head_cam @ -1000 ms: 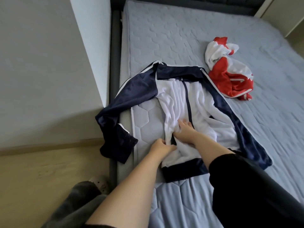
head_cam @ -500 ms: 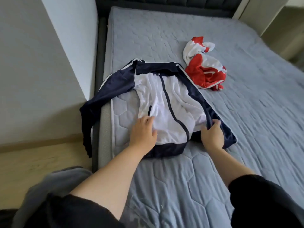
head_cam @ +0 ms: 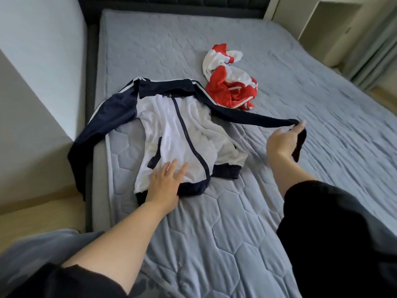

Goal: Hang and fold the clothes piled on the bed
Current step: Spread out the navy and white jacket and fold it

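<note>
Left hand (head_cam: 166, 183): palm down on the jacket (head_cam: 171, 130), at the white front just above the hem (head_cam: 193, 188). Fingers (head_cam: 171, 166) straight and spread, pressing the cloth flat, gripping nothing. Forearm bare.

Right hand (head_cam: 281, 140): raised to the right of the jacket, clear of the bed (head_cam: 214, 222). Fingertips pinch the end of one sleeve (head_cam: 257, 118). The sleeve runs in a taut line from the jacket's shoulder to the hand. The cuff (head_cam: 299, 145) hangs loose below the grip. Upper forearm in a black garment.

Jacket: lies front up on the bed, near its left edge, collar (head_cam: 165, 89) away from the person. White body, thin and creased. Navy collar, sleeves, zip (head_cam: 187, 134) and ribbed hem. White stripes along the shoulders. Zip closed. Other sleeve (head_cam: 86, 151) drapes off the bed's left edge and hangs towards the floor (head_cam: 32, 214).

Red garment (head_cam: 231, 82): red and white, crumpled in a heap, on the bed just beyond the jacket's right shoulder, touching the held sleeve or lying right beside it; which, cannot tell.

Bed: blue-grey quilted cover, hexagon stitching, lightly wrinkled right of the jacket. Dark padded headboard (head_cam: 193, 3) beyond the jacket.

Wall (head_cam: 38, 61): pale, plain, left of the jacket.
</note>
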A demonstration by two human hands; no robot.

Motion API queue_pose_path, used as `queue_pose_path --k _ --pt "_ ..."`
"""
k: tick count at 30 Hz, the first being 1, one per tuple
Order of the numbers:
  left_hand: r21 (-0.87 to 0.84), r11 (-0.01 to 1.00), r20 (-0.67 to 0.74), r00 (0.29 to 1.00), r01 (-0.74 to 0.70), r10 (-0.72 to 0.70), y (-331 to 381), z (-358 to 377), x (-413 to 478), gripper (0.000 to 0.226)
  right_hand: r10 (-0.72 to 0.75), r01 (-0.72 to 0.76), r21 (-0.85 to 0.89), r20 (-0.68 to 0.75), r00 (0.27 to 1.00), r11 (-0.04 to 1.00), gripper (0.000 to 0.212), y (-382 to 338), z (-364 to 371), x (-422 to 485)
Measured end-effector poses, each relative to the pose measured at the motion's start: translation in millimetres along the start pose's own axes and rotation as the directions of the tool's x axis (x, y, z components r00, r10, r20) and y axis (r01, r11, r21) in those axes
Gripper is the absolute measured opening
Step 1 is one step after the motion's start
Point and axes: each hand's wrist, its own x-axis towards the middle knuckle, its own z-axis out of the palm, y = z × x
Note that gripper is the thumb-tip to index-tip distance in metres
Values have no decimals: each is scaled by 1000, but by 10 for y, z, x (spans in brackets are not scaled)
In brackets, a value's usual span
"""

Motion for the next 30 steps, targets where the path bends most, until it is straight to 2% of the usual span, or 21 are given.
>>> queue_pose_path --k 2,3,4,5,6,7,9,11,14,15,18,20,21,23,24,25,26,27,29,30 --pt "-69 998 43 999 12 -9 -16 -1 5 93 76 -55 -190 105 992 980 56 180 72 -32" --pt "-126 992 66 998 28 -19 -29 -4 10 94 202 -142 -288 190 961 947 51 320 131 -93" --pt "-185 982 82 996 44 -29 -47 -7 14 93 368 -255 -357 296 881 898 45 433 181 -208" --pt "-234 971 89 995 54 -33 -67 -4 18 93 524 -387 -376 404 750 842 41 510 213 -364" --pt "-268 962 91 995 54 -30 -88 0 23 92 617 -500 -362 478 626 787 38 566 234 -511" --pt "-287 957 96 995 43 -16 -110 5 19 93 642 -553 -337 504 578 762 36 641 266 -610" --pt "-257 966 132 990 -15 50 -149 13 -2 96 569 -525 -244 511 645 815 29 760 352 -704" --pt "-143 986 179 977 -86 111 -158 34 -44 101 493 -560 -44 535 686 827 15 721 351 -697" --pt "-59 996 123 990 -61 67 -155 15 -85 104 542 -728 302 510 669 615 12 633 228 -443" --pt "-112 993 98 994 -29 40 -157 -15 -83 102 579 -741 367 464 670 563 15 646 163 -327" --pt "-364 930 95 995 50 -16 -192 -138 -63 96 671 -722 444 300 678 531 21 711 -20 -156" --pt "-424 905 122 992 44 9 -209 -190 -60 86 690 -735 424 290 663 529 35 825 -85 -255" --pt "-419 908 144 989 24 40 -213 -204 -69 80 676 -761 403 361 642 508 36 868 -102 -379" --pt "-369 929 208 971 -30 114 -196 -236 -99 69 585 -794 354 541 605 495 20 932 -106 -639" --pt "-323 944 250 957 -60 146 -179 -252 -112 65 585 -815 311 576 571 489 12 956 -89 -729" --pt "-264 960 287 943 -91 169 -165 -271 -117 58 606 -814 280 554 570 509 9 947 -83 -793" --pt "-195 973 307 934 -126 182 -154 -289 -118 51 610 -758 189 490 623 624 13 998 -58 -829" --pt "-117 980 304 933 -164 192 -137 -314 -118 43 579 -702 166 453 678 693 17 1007 -64 -856" --pt "10 979 278 941 -206 195 -99 -368 -115 30 572 -639 148 330 751 755 23 948 -121 -866" --pt "12 980 285 940 -198 186 -84 -397 -113 24 556 -589 87 242 795 803 21 942 -129 -853"
